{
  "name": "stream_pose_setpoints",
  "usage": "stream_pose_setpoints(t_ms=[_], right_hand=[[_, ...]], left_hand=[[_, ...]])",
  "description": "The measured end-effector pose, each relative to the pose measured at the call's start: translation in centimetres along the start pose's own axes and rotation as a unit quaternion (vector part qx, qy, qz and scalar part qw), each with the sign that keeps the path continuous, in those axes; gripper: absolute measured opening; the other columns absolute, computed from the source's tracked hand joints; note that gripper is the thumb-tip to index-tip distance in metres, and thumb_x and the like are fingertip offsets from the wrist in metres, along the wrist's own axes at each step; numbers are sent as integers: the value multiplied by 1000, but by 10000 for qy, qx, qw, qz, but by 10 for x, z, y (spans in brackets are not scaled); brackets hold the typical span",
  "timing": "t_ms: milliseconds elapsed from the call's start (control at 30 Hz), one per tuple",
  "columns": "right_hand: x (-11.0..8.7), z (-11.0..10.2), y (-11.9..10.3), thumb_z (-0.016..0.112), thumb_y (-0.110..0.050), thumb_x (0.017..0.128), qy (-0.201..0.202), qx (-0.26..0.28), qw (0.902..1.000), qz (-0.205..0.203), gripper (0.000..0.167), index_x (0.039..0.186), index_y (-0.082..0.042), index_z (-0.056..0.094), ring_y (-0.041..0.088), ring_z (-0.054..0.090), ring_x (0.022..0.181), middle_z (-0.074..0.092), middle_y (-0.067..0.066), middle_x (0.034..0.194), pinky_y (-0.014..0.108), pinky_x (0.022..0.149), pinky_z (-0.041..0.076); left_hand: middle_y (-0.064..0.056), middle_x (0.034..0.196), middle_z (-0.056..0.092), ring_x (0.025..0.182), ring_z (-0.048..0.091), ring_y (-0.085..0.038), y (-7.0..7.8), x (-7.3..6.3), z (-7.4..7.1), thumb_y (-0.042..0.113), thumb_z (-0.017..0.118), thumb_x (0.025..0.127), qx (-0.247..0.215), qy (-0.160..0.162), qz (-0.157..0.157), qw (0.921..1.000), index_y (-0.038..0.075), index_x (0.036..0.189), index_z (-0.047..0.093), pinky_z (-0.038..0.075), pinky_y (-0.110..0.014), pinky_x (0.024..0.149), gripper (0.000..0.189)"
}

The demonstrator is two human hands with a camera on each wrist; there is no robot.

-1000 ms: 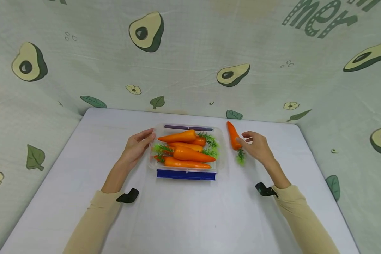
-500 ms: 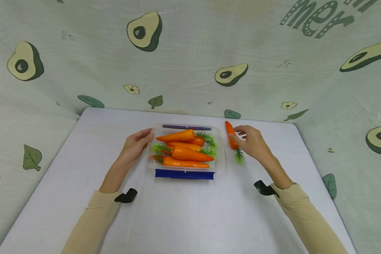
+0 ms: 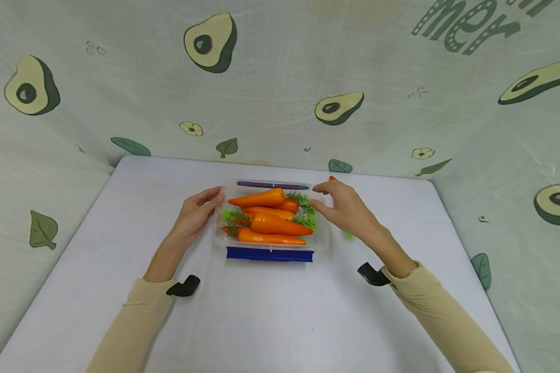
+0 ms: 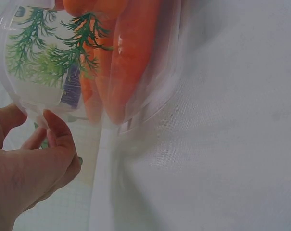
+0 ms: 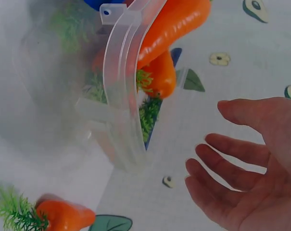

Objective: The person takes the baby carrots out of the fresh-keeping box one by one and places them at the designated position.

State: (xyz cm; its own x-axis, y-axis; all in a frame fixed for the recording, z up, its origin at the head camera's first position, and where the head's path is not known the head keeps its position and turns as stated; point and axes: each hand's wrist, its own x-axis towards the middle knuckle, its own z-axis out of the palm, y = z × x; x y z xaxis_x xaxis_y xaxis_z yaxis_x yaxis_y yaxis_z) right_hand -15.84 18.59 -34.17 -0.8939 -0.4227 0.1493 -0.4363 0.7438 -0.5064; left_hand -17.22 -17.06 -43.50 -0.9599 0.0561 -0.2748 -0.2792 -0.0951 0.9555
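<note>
The work looks partway along: several carrots (image 3: 275, 224) lie in the box (image 5: 122, 77), its edge pinched by the left hand (image 3: 196, 215), while the loosely spread, unladen right hand (image 3: 347, 210) hovers near the last carrot (image 5: 63, 215) on the bench (image 3: 261, 311).

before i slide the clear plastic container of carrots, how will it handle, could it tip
The clear plastic container looks unlikely to tip, being broad rather than tall. It appears thin and see-through, so it may flex a little if squeezed. The carrots inside are loosely piled, so they could roll or shift if it is tilted.
</note>
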Motion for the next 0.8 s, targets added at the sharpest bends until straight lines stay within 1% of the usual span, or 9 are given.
stream_pose_setpoints(t_ms=[100, 233, 433, 567, 700, 800], right_hand=[[2, 5, -8, 75, -18, 96, -52, -38, 9997, -221, 35, 124, 3, 69, 36, 63, 114, 70, 18, 123, 52, 99, 53], [6, 12, -17, 75, -20, 96, -181, -80, 9989, -432, 35, 123, 2, 70, 34, 64, 114, 70, 17, 123, 49, 98, 55], [10, 19, -30, 75, -20, 96, -447, -31, 9976, -529, 37, 126, 0, 69, 33, 62, 118, 70, 15, 124, 47, 101, 53], [12, 25, -37, 74, -22, 97, -572, 10, 9962, -660, 40, 129, 1, 67, 33, 62, 118, 68, 17, 127, 46, 101, 54], [14, 33, -41, 72, -23, 99, -735, 31, 9940, -814, 41, 130, 3, 66, 34, 61, 121, 67, 17, 130, 46, 104, 52], [15, 40, -44, 71, -25, 99, -829, -17, 9925, -903, 40, 129, 2, 67, 35, 58, 128, 67, 16, 130, 48, 109, 48]], left_hand=[[-9, 146, 51, 117, 55, -10, 1, 0, 0, 26, 65, 103, -24, -17, 4, 10000, 3, 152, 48, 45, -21, 106, 57], [-9, 146, 51, 115, 55, -9, 1, 0, 1, 26, 65, 103, 14, 19, -34, 10000, 4, 152, 49, 45, -18, 104, 56], [-11, 153, 47, 117, 54, -8, 0, 1, 0, 27, 66, 103, 70, 21, -22, 10000, 4, 152, 49, 44, -20, 107, 57], [-12, 153, 48, 117, 54, -8, -1, 1, 0, 28, 66, 103, 98, 22, 10, 9999, 4, 151, 50, 44, -22, 109, 57], [-13, 152, 49, 115, 55, -8, -2, 1, 0, 26, 66, 103, 38, 39, 35, 10000, 3, 151, 50, 46, -20, 104, 55], [-15, 151, 49, 114, 56, -9, -2, 1, -1, 24, 66, 103, 5, 60, 60, 10000, 2, 150, 51, 47, -16, 99, 54]])
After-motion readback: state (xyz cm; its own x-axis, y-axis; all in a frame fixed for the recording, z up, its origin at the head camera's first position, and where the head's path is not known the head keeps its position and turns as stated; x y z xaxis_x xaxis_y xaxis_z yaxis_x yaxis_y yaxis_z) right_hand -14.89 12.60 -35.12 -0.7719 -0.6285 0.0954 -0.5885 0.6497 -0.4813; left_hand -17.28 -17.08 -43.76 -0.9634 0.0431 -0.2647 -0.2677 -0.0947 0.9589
